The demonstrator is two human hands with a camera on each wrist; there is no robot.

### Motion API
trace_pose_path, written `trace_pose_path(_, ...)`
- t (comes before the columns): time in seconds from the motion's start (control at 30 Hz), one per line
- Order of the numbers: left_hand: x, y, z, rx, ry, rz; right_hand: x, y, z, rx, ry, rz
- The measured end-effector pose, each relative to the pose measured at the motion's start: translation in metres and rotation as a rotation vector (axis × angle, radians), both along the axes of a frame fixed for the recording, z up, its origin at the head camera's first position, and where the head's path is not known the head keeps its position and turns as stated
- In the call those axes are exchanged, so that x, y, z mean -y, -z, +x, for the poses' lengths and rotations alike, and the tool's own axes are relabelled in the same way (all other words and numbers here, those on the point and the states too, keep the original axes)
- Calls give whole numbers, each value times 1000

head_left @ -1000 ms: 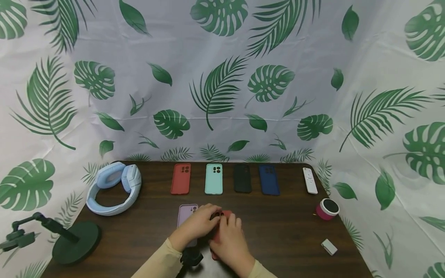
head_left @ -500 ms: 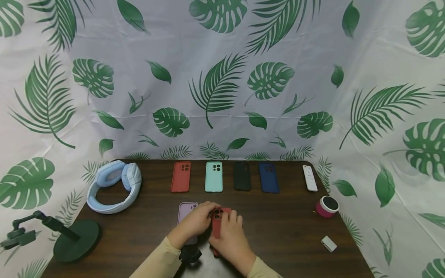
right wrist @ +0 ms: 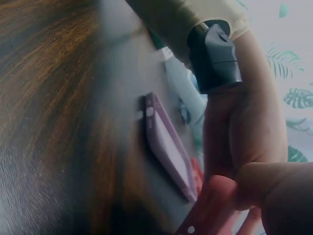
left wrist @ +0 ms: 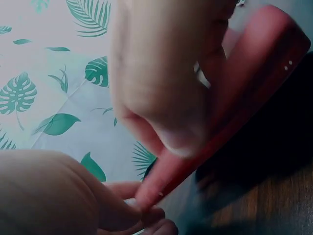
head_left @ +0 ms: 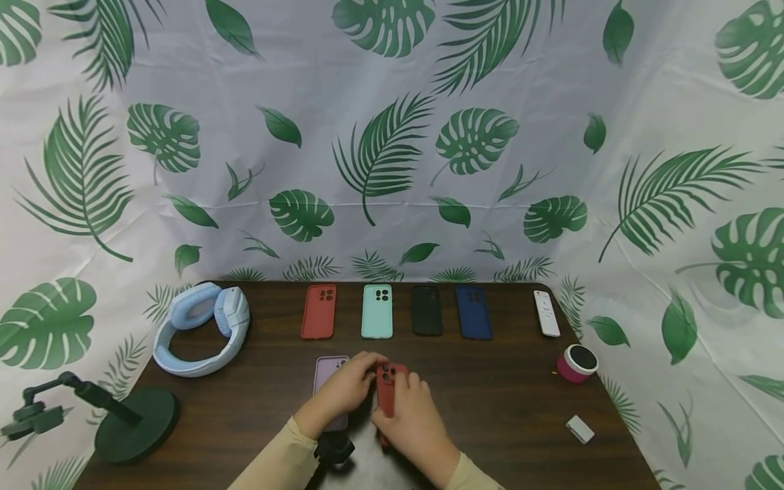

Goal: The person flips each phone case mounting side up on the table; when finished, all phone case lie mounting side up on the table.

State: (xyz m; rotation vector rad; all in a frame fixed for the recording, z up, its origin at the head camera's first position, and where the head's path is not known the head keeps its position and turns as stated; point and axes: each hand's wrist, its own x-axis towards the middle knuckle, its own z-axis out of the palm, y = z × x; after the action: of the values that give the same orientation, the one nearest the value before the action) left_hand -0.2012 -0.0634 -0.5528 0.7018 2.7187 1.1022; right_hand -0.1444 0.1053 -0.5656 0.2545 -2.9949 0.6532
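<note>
A red phone case [head_left: 386,395] is held between my two hands near the front middle of the table, its camera cutouts toward the back. My right hand [head_left: 421,420] grips its right side, the thumb lying across the back. At the upper left end, my left hand [head_left: 344,389] pinches the case with bent fingers. Both hands meet on this red case [left wrist: 234,93] in the left wrist view, where it is tilted above the table. Whether a phone sits inside cannot be made out. A purple phone case [head_left: 331,371] lies just left, partly covered by my left forearm.
Red [head_left: 318,316], mint [head_left: 376,318], black [head_left: 426,316] and blue [head_left: 474,320] phone cases lie along the back. Headphones [head_left: 192,364] and a lamp [head_left: 137,422] stand left. A remote [head_left: 546,313], a pink-white jar [head_left: 576,364] and a small white block [head_left: 579,429] are at right.
The left fingers first covered the camera end, then shifted left and uncovered it. The red case has turned slightly more upright in view, and my right hand has moved a little rightward.
</note>
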Motion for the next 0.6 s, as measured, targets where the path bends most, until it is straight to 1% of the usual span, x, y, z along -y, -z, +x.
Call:
trace_pose_path(0.07, 0, 0, 0, -2, -1, 21, -3, -4, -1, 24, 0, -30)
trace_pose_path(0.17, -2, 1, -1, 35, -9, 56, -6, -11, -1, 53, -2, -81)
trace_pose_path(0.3, -4, 2, 0, 113, -32, 84, -6, -16, -1, 89, 0, -132)
trace_pose_path(0.4, -5, 3, 2, 159, -33, 95, -6, -17, -1, 108, 8, -164)
trace_pose_path(0.5, -7, 4, 3, 181, -26, 109, -8, -18, 0, 113, 19, -198)
trace_pose_path(0.6, -8, 5, 5, 188, -19, 119, -9, -18, 0, 116, 29, -231)
